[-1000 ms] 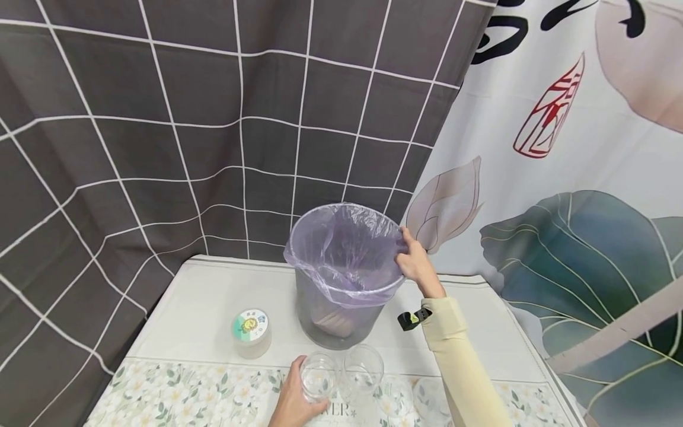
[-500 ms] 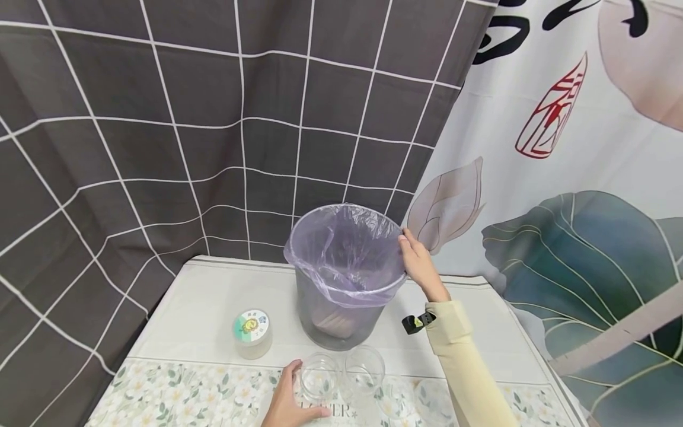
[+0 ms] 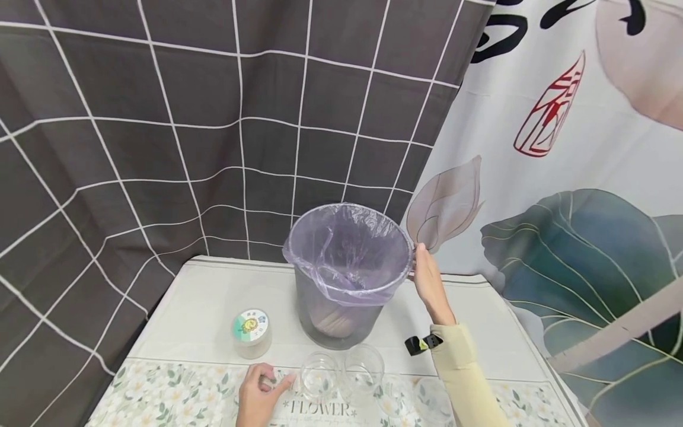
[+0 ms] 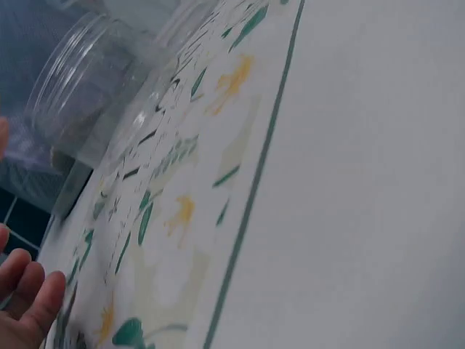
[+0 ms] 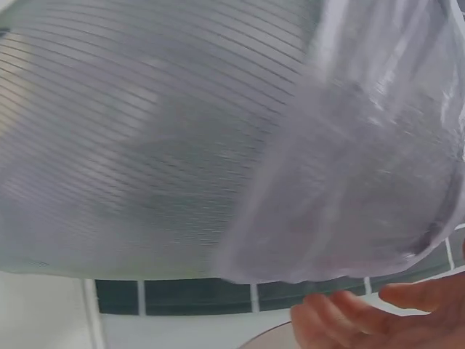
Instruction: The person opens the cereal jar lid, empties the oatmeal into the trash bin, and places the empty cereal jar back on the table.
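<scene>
A grey trash can [image 3: 336,323] stands at the back of the table, lined with a thin purple plastic bag [image 3: 347,296] folded over its rim. My right hand [image 3: 433,289] is beside the can's right rim; in the right wrist view its fingers [image 5: 341,313] are loosely bent near the bag's edge, pinching nothing. Two clear round jars, a left one [image 3: 319,376] and a right one [image 3: 364,370], stand in front of the can. Left of them is my left hand [image 3: 259,396], fingers loosely curled and holding nothing. The left wrist view shows a clear jar [image 4: 94,87] apart from the fingers.
A tub with a green and white printed lid [image 3: 251,326] stands left of the can. Faint clear round shapes [image 3: 432,400] lie at the front right. Under everything is a floral tablecloth [image 3: 171,391]; a dark grid curtain [image 3: 256,148] hangs behind.
My left hand has let go of the left jar and moved left. My right hand has slid from the can's rim outward to the right and slightly down.
</scene>
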The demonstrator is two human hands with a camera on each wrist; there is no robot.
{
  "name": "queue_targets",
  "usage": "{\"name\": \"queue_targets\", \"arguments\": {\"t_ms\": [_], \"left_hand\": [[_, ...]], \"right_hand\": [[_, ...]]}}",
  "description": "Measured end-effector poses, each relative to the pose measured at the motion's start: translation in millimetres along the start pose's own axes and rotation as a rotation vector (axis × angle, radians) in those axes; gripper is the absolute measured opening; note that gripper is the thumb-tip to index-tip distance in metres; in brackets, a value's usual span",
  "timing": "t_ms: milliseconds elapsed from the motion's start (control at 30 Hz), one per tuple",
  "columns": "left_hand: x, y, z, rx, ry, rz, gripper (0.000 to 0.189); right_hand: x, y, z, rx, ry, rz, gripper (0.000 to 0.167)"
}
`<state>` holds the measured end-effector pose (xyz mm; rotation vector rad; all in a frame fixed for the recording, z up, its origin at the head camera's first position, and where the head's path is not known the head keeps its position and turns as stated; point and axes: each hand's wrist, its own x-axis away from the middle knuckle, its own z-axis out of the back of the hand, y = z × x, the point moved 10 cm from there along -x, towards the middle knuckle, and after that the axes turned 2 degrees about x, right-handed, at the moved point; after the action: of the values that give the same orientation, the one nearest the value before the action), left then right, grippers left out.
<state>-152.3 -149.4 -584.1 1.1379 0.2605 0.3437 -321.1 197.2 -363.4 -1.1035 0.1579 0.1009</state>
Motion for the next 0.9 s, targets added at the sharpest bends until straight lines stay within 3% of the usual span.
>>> {"name": "queue_targets", "arguments": {"t_ms": [167, 333, 600, 900], "left_hand": [[-8.0, -11.3, 12.9, -0.039, 0.012, 0.153, 0.042], [-14.9, -12.2, 19.8, -0.008, -0.003, 0.221, 0.049], [-28.1, -3.5, 26.7, -0.019, 0.096, 0.187, 0.07], [-40.2, -11.4, 30.7, 0.028, 0.163, 0.147, 0.083]], "right_hand": [[24.1, 21, -1, -0.021, 0.096, -0.065, 0.064], [52.3, 41, -12, -0.148, 0.141, -0.12, 0.057], [87.4, 54, -23, -0.317, 0.225, -0.067, 0.037], [117.0, 58, -34, -0.334, 0.22, -0.037, 0.027]]}}
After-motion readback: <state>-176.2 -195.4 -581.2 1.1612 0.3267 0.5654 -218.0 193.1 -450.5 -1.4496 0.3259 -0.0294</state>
